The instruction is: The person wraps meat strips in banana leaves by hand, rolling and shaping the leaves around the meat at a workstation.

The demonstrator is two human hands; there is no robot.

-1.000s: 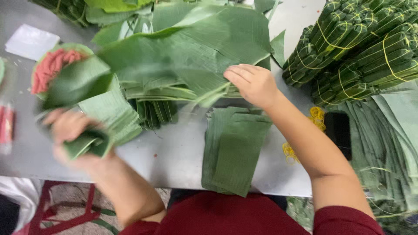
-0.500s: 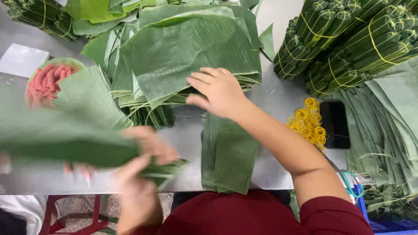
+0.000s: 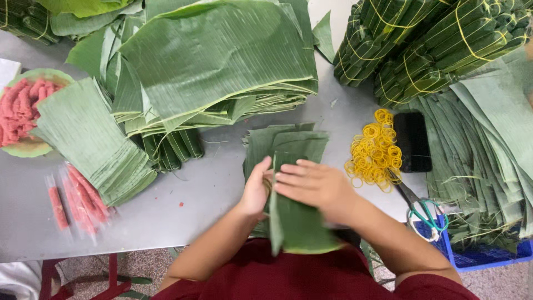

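Hiding leaf stack [image 3: 288, 145]: both hands [image 3: 311, 186]

Grey metal table [image 3: 211, 194] over speckled floor [image 3: 139, 272]

We see a dark green folded leaf strip [image 3: 297, 222] with thin lines. The big flat leaves [image 3: 216, 61] are bright green with stripes. The little rubber bands [image 3: 373, 155] are yellow. The meat sticks [image 3: 75, 200] are pink-red. The metal table [image 3: 183, 200] is grey.
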